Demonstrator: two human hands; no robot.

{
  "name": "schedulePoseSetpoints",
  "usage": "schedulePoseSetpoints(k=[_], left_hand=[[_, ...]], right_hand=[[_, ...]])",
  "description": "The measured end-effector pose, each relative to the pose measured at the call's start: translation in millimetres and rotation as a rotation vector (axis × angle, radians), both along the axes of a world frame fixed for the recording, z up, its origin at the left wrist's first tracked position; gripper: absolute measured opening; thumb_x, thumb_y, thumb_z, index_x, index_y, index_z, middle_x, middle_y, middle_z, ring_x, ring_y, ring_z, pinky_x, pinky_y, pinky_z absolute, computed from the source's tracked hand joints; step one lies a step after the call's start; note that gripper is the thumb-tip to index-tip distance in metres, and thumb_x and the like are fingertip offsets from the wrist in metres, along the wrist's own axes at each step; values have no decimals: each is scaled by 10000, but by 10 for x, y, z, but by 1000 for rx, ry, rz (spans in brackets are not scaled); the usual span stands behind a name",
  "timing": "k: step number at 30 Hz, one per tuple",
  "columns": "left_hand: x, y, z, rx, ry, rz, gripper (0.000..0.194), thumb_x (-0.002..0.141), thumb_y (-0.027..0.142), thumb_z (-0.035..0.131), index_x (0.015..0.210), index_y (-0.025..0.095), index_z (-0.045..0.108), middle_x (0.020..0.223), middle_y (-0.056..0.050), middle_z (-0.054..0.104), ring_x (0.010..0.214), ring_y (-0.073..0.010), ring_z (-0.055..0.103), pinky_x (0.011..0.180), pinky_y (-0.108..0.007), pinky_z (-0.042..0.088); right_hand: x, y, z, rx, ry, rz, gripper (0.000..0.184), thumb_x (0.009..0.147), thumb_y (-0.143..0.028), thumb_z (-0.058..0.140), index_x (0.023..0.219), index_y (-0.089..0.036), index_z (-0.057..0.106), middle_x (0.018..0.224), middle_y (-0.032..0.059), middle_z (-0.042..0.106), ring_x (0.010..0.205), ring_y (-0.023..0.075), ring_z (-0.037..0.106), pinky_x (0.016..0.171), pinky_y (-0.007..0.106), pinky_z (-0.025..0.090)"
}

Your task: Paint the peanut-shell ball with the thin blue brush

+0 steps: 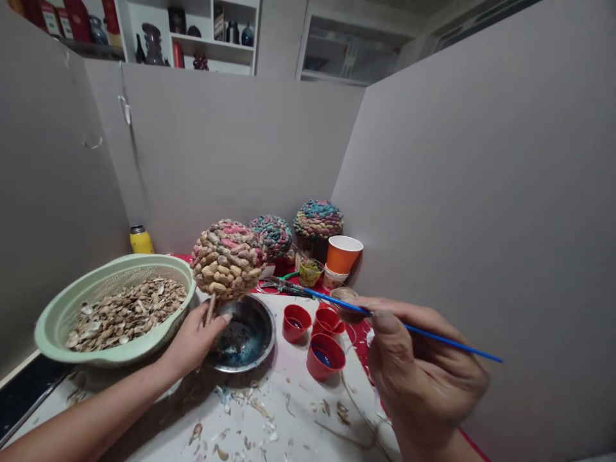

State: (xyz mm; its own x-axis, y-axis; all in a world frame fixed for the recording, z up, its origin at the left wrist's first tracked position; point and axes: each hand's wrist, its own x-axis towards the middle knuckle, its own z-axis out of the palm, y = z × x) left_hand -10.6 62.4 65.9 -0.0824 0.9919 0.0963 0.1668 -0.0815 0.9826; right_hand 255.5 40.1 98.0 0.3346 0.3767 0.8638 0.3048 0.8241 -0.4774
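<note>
My left hand [202, 337] is closed around the short stem of a ball covered in peanuts [227, 260], holding it upright above a metal bowl [262, 330]. Pink and grey paint marks the ball's top and right side; its lower front is bare tan shell. Between the thumb and fingers of my right hand [423, 372] is a blue paintbrush [452, 342], its bristle end pointing left toward the ball but apart from it. Below the brush stand red cups, one in front [326, 355] with dark blue liquid, another at left [296, 323] with some liquid.
A green basin [48, 321] of shells stands at left, a yellow bottle [141, 240] behind it. Two painted peanut balls [318, 219], an orange paper cup [342, 255] and green-handled scissors [283, 280] lie farther back. Shell bits and string litter the white board [289, 430]. Grey partitions [481, 192] enclose the table.
</note>
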Motion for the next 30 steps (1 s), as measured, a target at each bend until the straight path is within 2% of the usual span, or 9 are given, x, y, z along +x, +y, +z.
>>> schedulePoseSetpoints(k=[2, 4, 8, 12, 16, 23, 26, 30], left_hand=[[-4, 28, -40, 53, 34, 41, 321, 764, 443, 766, 977, 207, 724, 845, -50, 773, 948, -327, 703, 813, -388, 547], [2, 67, -76, 103, 65, 74, 347, 780, 423, 750, 1049, 208, 711, 1004, -82, 802, 1111, -357, 693, 968, -437, 536], [33, 133, -88, 176, 125, 115, 403, 768, 377, 758, 1121, 208, 660, 1210, -117, 773, 1228, -365, 661, 1125, -493, 446], [51, 131, -77, 168, 152, 91, 445, 737, 353, 784, 1128, 219, 616, 1113, -94, 790, 1153, -352, 702, 1067, -491, 493], [46, 117, -115, 133, 159, 80, 516, 683, 361, 808, 1130, 205, 604, 1046, -85, 779, 1054, -343, 729, 963, -457, 547], [34, 109, -152, 110, 163, 132, 549, 648, 354, 804, 1132, 220, 582, 921, -25, 728, 882, -285, 722, 839, -398, 571], [20, 91, -179, 105, 187, 133, 560, 649, 330, 809, 1157, 212, 604, 912, -19, 737, 873, -288, 717, 829, -400, 569], [-9, 86, -290, 107, 213, 131, 622, 668, 308, 804, 1247, 169, 624, 1027, -72, 770, 966, -325, 730, 919, -448, 563]], right_hand=[[3, 9, -9, -12, 21, -26, 74, 940, -278, 762, 919, -211, 782, 843, 30, 818, 720, 207, 792, 719, 367, 673], [6, 13, -15, -9, 31, -39, 72, 937, -283, 765, 925, -214, 781, 841, 30, 818, 713, 201, 788, 714, 363, 678], [18, 37, -39, 8, 1, 16, 62, 944, -225, 750, 994, -227, 787, 903, 27, 829, 774, 193, 799, 755, 345, 682], [10, 76, -56, 7, -44, 85, 145, 952, -180, 732, 1054, -259, 798, 946, 13, 838, 771, 174, 810, 749, 288, 676], [-32, 85, -29, 1, -75, 123, 153, 963, -190, 722, 1057, -273, 810, 922, 6, 844, 735, 174, 820, 695, 255, 682], [-75, 71, 24, -13, -166, 118, 185, 913, -151, 761, 1037, -278, 812, 913, 1, 840, 772, 165, 817, 731, 242, 689], [-102, 75, -10, 10, -236, 154, 231, 904, -98, 741, 1043, -272, 801, 910, 11, 838, 806, 181, 816, 738, 269, 694], [-106, 83, -157, 33, -274, 147, 293, 897, -55, 720, 1095, -261, 784, 933, 28, 836, 820, 199, 816, 751, 302, 699]])
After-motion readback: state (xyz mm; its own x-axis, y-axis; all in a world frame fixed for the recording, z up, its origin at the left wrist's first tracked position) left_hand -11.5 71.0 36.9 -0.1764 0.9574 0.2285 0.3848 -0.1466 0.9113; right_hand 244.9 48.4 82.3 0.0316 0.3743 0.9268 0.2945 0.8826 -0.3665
